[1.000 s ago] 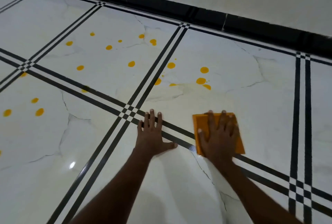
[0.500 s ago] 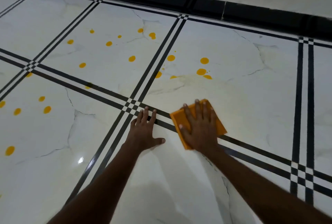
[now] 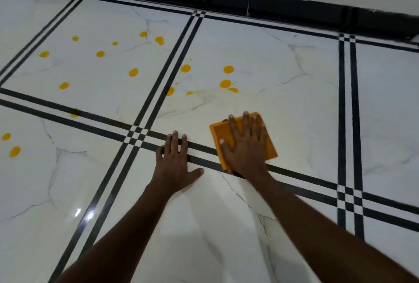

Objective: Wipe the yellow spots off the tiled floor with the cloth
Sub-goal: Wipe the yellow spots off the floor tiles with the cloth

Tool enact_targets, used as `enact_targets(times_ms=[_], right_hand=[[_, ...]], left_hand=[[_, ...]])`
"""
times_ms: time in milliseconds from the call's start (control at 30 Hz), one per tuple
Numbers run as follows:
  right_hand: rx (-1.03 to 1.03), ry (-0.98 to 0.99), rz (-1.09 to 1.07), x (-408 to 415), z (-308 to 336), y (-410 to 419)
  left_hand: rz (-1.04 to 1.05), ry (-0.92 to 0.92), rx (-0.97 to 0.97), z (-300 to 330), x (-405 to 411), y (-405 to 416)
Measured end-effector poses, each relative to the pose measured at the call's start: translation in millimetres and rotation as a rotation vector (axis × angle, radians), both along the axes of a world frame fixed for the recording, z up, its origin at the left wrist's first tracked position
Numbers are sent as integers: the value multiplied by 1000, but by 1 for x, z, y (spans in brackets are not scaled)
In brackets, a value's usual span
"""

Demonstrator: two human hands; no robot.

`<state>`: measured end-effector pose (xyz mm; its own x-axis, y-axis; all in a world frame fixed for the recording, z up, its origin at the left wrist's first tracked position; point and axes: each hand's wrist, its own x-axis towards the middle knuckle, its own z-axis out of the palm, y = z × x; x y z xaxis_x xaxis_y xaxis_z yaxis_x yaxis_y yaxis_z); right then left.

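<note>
Yellow spots lie just beyond your cloth: your right hand presses it flat-fingered, gripping nothing, while your left hand braces open-palmed on the floor.

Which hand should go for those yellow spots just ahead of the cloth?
Probably the right hand: it presses flat on the orange cloth, just short of the nearest yellow spots. The left hand rests bare on the floor.
</note>
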<state>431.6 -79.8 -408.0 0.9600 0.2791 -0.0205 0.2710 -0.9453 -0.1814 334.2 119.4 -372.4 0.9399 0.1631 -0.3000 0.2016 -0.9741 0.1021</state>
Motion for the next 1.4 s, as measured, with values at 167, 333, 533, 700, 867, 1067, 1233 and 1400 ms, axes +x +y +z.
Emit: enact_targets(times_ms=[167, 333, 533, 700, 867, 1067, 1233, 1400], right_hand=[[28, -5, -363, -46, 7, -81], [48, -11, 23, -63, 3, -15], [13, 2, -227, 20, 7, -72], [16, 120, -55, -21, 16, -36], [-41, 109, 97, 91, 3, 27], [-173, 206, 9, 122, 16, 26], [-207, 397, 99, 103, 24, 33], [-90, 221, -119, 208, 7, 29]], left_hand=[[-57, 22, -3, 2, 8, -11], [-102, 99, 32, 15, 19, -2], [-125, 353, -42, 56, 56, 17], [-78, 361, -12, 75, 61, 45], [-49, 296, 45, 49, 67, 71], [-46, 177, 104, 28, 82, 83], [-12, 128, -10, 25, 73, 88], [-16, 95, -70, 11, 68, 97]])
